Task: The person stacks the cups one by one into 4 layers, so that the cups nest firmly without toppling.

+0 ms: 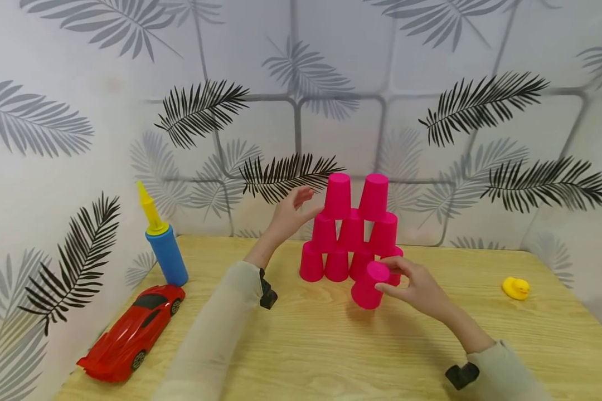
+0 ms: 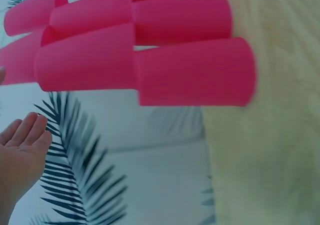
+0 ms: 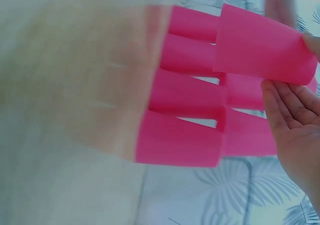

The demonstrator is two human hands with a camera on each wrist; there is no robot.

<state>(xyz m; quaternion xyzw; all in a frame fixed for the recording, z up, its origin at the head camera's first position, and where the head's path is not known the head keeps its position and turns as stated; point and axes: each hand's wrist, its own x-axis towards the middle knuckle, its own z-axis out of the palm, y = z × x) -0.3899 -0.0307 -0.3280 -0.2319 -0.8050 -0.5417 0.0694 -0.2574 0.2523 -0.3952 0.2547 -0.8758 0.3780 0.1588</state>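
Note:
Bright pink cups stand upside down in a stepped stack [image 1: 351, 234], with several at the bottom, three in the middle and two on top. My right hand [image 1: 421, 289] pinches a single pink cup [image 1: 367, 289] near its narrow end, between thumb and fingers. That cup is tilted, in front of the stack's lower right, and hides part of the bottom row. Beside the left top cup [image 1: 338, 196] is my left hand [image 1: 293, 211], its thumb tip right at the cup's side. In the left wrist view its fingers [image 2: 31, 130] are extended and hold nothing.
On the left of the wooden table [image 1: 301, 345] lies a red toy car [image 1: 135, 331]. Behind it stands a blue pump [image 1: 166, 253] with a yellow nozzle. A yellow rubber duck [image 1: 515, 288] sits at the right. The leaf-patterned wall [image 1: 431, 139] rises behind the stack.

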